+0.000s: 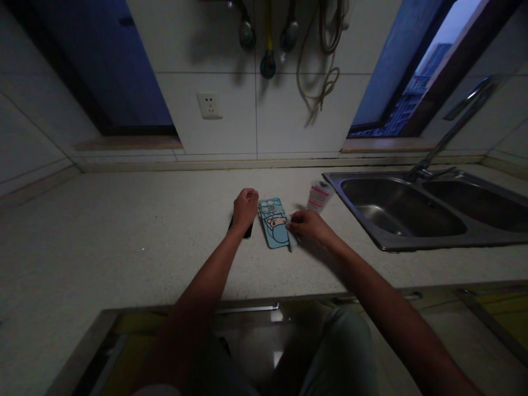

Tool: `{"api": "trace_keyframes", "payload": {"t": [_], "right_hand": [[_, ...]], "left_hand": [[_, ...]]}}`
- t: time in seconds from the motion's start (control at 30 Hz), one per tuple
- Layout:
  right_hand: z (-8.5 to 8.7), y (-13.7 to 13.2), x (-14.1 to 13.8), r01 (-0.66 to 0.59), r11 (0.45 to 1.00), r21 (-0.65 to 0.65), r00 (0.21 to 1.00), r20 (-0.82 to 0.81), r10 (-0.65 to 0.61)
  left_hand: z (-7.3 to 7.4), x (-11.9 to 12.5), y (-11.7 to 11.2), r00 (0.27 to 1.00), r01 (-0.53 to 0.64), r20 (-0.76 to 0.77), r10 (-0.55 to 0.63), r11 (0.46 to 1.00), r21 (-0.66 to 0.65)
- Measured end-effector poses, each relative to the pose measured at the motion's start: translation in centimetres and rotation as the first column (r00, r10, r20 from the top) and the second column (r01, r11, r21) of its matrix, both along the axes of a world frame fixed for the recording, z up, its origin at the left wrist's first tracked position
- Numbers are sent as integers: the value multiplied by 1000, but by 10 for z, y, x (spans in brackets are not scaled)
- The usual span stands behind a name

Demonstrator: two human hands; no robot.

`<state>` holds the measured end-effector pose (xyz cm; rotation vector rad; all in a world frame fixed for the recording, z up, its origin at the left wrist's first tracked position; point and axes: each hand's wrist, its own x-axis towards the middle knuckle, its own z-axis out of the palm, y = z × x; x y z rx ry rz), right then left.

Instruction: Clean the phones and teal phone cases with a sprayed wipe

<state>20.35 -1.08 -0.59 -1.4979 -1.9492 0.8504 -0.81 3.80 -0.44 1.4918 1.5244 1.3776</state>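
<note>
A light-blue phone case with a cartoon figure and camera cut-outs lies flat on the counter. My left hand is closed at the upper left edge of the case; whether its fingertips grip anything is hidden. Beneath my left wrist lies a flat black object, mostly covered and perhaps a phone. On the other side, my right hand pinches a thin whitish piece, like a tissue or wipe, along the case's right edge. Just behind that hand stands a translucent plastic cup with pink print.
A double steel sink with a tall faucet is set into the counter at the right. Pipes and a looped hose hang on the tiled wall above a socket. Drawer handles run below the front edge.
</note>
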Motion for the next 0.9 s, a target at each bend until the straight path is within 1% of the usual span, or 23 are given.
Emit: {"api": "trace_keyframes", "payload": {"t": [0.03, 0.07, 0.1, 0.13, 0.17, 0.2, 0.23, 0.3, 0.37, 0.43, 0.5, 0.57, 0.67, 0.73, 0.77, 0.8, 0.83, 0.87, 0.9], "right_hand": [[1, -1, 1, 6, 1000, 6, 1000, 18, -6], [2, -1, 1, 13, 1000, 11, 999, 34, -14], [3, -2, 2, 22, 1000, 16, 999, 47, -23], [3, -2, 3, 31, 999, 24, 998, 59, -32], [4, -2, 3, 36, 999, 36, 997, 73, -39], [4, -2, 4, 38, 998, 51, 995, 90, -42], [4, -2, 4, 35, 997, 70, 993, 110, -42], [4, -2, 4, 21, 994, 109, 988, 153, -38], [5, -2, 4, 10, 990, 142, 982, 186, -36], [6, -2, 4, 21, 984, 176, 980, 191, -55], [6, -2, 3, 53, 973, 225, 983, 162, -91], [7, -3, 3, 89, 958, 272, 986, 111, -123], [6, -3, 1, 136, 937, 321, 989, 17, -149], [6, -3, 0, 163, 928, 334, 987, -52, -155], [6, -3, 0, 173, 926, 336, 985, -84, -153], [6, -4, -1, 179, 925, 334, 982, -114, -148], [6, -4, -1, 180, 927, 329, 980, -139, -141], [6, -4, -2, 178, 929, 323, 978, -160, -132], [7, -4, -2, 172, 934, 314, 977, -177, -121]], "left_hand": [[3, -4, -3, 973, -49, -222, 61, 997, 58], [5, -8, -6, 899, -77, -425, 109, 993, 91], [7, -12, -9, 805, -116, -576, 142, 990, 82], [9, -15, -12, 720, -151, -679, 142, 987, 47], [11, -17, -14, 654, -179, -747, 124, 984, 6], [13, -19, -16, 610, -204, -787, 93, 978, -42], [14, -20, -17, 588, -217, -807, 54, 972, -94], [16, -21, -18, 580, -225, -814, -23, 956, -188], [17, -22, -19, 583, -224, -809, -80, 941, -254], [18, -23, -18, 584, -230, -806, -100, 931, -282], [17, -25, -16, 591, -244, -801, -95, 925, -290], [17, -28, -13, 614, -249, -783, -102, 916, -315], [18, -35, -8, 678, -226, -723, -131, 899, -375], [19, -38, -5, 757, -215, -646, -98, 897, -387], [19, -39, -5, 814, -202, -576, -68, 898, -391], [19, -40, -4, 881, -168, -470, -49, 898, -407], [19, -39, -4, 944, -100, -324, -52, 895, -435], [19, -38, -4, 986, -2, -149, -75, 886, -464], [19, -37, -4, 994, 110, 38, -105, 869, -482]]}}
